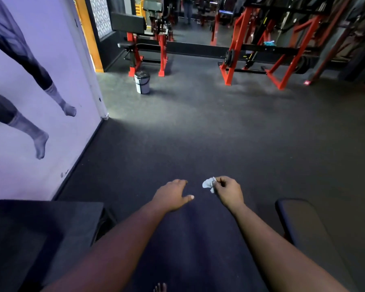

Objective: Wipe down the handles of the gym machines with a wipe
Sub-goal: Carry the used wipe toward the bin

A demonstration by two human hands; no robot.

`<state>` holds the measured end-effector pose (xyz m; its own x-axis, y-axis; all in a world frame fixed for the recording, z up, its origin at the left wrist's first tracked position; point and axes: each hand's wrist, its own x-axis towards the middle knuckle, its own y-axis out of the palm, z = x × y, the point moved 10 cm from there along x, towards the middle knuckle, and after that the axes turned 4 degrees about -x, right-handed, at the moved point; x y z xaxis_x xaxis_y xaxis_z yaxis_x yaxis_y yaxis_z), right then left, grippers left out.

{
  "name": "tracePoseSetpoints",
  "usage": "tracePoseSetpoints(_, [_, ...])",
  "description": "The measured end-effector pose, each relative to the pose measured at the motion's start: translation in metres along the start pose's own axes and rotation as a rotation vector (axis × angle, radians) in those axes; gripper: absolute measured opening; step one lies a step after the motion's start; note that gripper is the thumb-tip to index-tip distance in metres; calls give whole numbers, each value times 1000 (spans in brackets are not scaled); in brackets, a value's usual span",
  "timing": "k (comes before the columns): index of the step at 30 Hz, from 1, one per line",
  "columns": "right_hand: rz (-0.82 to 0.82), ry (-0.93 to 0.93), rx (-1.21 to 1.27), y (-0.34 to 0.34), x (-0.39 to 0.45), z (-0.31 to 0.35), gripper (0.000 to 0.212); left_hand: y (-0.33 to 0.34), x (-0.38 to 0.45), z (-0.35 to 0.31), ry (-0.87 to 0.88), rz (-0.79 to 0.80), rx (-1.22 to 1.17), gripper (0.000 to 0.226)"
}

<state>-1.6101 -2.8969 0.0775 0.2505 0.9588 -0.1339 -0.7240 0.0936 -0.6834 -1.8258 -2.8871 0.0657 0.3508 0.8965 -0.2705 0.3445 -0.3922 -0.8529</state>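
My right hand (pixel 228 191) pinches a small crumpled white wipe (pixel 208 183) between thumb and fingers, low in the middle of the view above the dark floor. My left hand (pixel 173 194) hovers beside it, fingers relaxed and spread, holding nothing. Far ahead stand red-framed gym machines: one with black pads (pixel 148 45) at the back left and a larger plate-loaded one (pixel 261 51) at the back right. No machine handle is within reach of either hand.
A white lidded bucket (pixel 142 82) stands on the floor by the left machine. A purple wall poster (pixel 36 91) runs along the left. A black box (pixel 40 232) sits at lower left, a black padded bench (pixel 310 228) at lower right. Dark rubber floor (pixel 198 133) stretches ahead.
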Motion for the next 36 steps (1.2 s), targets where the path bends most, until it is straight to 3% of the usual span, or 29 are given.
tracePoseSetpoints(11, [66,-28,-82,52,198,46,12,-66,178,64,-70,25,72,72])
tracePoseSetpoints(27, [130,-77,-186,38,518,69,13,-151,469,55,-119,31,118,70])
tracePoseSetpoints(36, [122,-56,-255,61,720,104,11,-205,664,110,-114,31,90,70])
